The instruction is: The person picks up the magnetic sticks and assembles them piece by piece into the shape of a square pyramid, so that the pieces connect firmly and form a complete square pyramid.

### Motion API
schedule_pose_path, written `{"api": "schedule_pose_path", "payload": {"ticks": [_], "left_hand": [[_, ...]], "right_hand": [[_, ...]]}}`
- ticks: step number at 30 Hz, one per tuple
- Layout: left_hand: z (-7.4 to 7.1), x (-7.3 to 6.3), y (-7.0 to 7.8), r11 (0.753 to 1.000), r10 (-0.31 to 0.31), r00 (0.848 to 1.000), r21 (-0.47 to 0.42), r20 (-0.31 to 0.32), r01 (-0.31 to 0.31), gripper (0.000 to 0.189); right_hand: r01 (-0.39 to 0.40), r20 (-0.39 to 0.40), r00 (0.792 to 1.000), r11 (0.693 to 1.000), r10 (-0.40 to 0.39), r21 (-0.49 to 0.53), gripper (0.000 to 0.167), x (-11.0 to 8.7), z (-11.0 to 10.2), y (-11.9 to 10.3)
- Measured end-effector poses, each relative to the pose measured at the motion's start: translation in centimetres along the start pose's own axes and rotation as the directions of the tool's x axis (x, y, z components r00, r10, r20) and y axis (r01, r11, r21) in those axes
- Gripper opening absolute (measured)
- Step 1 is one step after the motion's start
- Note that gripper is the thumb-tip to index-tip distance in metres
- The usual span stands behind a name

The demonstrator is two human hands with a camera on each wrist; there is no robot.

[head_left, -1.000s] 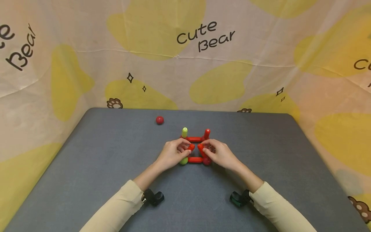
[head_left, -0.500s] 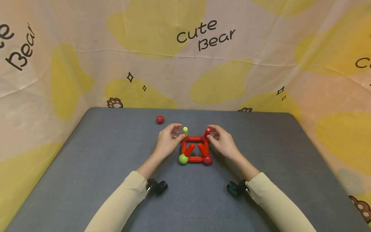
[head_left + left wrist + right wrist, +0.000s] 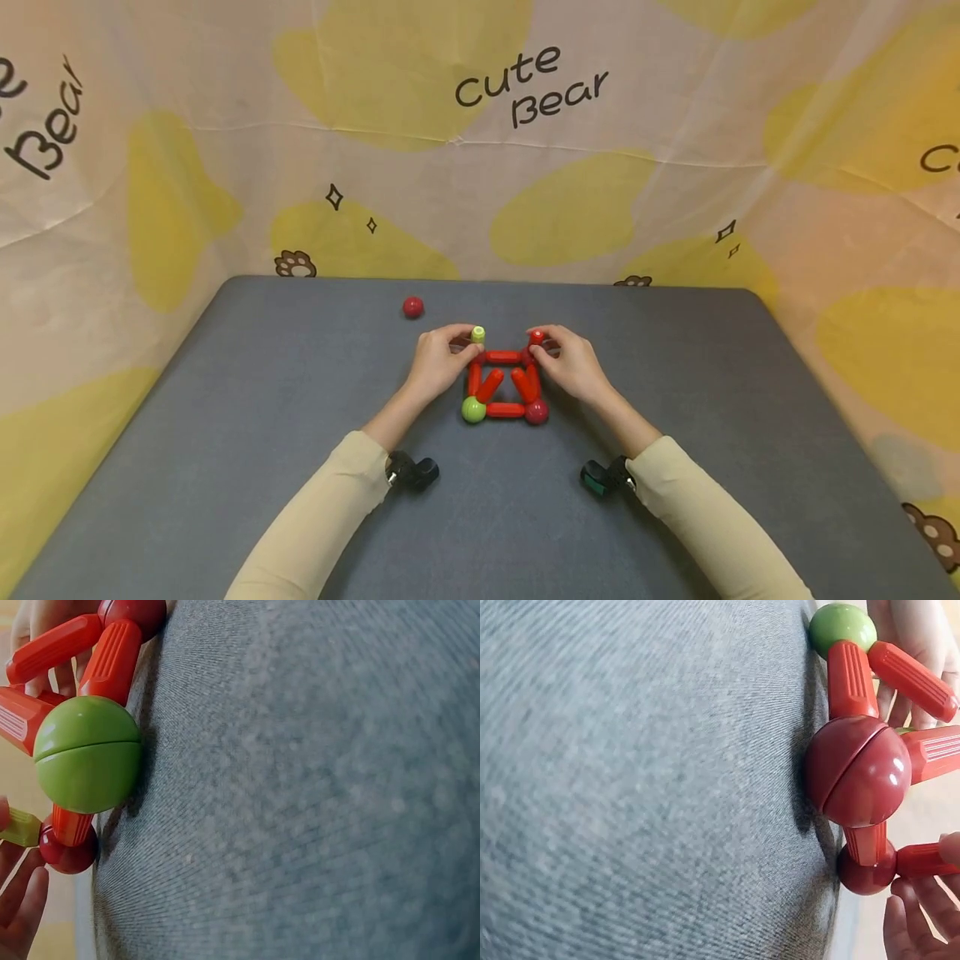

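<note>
A square frame of red rods and balls lies on the table in the head view, with a green ball (image 3: 474, 409) at its near left corner and a red ball (image 3: 536, 412) at its near right. Two red rods, the left one (image 3: 491, 386) and the right one (image 3: 521, 385), slant inward and up from these near corners. At the far left corner my left hand (image 3: 437, 362) pinches an upright yellow-green rod (image 3: 478, 334), seated on a red ball (image 3: 69, 849). My right hand (image 3: 574, 363) pinches an upright red rod (image 3: 536, 337) on the far right red ball (image 3: 867, 868).
A loose red ball (image 3: 413, 307) lies near the back edge of the grey table (image 3: 300, 350), left of the frame. Behind it hangs a printed cloth (image 3: 420, 200), which also walls in both sides.
Both hands left the slanting near rods and moved away from me to the upright rods at the far corners. Their fingers have now closed on those rods. The frame stays in place.
</note>
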State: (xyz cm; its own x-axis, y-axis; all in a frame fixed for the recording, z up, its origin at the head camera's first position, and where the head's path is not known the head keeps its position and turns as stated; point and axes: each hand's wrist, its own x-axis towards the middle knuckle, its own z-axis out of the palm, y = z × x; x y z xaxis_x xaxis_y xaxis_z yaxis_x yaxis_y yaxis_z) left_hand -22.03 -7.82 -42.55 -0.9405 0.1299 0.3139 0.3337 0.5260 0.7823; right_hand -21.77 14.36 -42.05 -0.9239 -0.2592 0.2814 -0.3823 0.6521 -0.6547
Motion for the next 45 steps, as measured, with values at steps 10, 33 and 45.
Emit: {"api": "schedule_pose_path", "payload": {"ticks": [10, 33, 45], "left_hand": [[0.2, -0.2, 0.4, 0.984, 0.099, 0.994, 0.144, 0.034, -0.103, 0.021], [0.3, -1.2, 1.0, 0.899, 0.257, 0.958, 0.334, 0.125, -0.285, 0.021], [0.4, -1.3, 0.9, 0.878, 0.279, 0.949, 0.361, 0.148, -0.315, 0.02]], "right_hand": [[0.094, 0.02, 0.995, 0.994, -0.093, -0.047, 0.025, -0.3, 0.2, -0.2], [0.265, 0.082, 0.964, 0.945, -0.253, -0.192, 0.027, -0.9, 0.6, -1.2], [0.275, 0.065, 0.961, 0.942, -0.268, -0.193, 0.027, -1.0, 0.7, -1.3]]}}
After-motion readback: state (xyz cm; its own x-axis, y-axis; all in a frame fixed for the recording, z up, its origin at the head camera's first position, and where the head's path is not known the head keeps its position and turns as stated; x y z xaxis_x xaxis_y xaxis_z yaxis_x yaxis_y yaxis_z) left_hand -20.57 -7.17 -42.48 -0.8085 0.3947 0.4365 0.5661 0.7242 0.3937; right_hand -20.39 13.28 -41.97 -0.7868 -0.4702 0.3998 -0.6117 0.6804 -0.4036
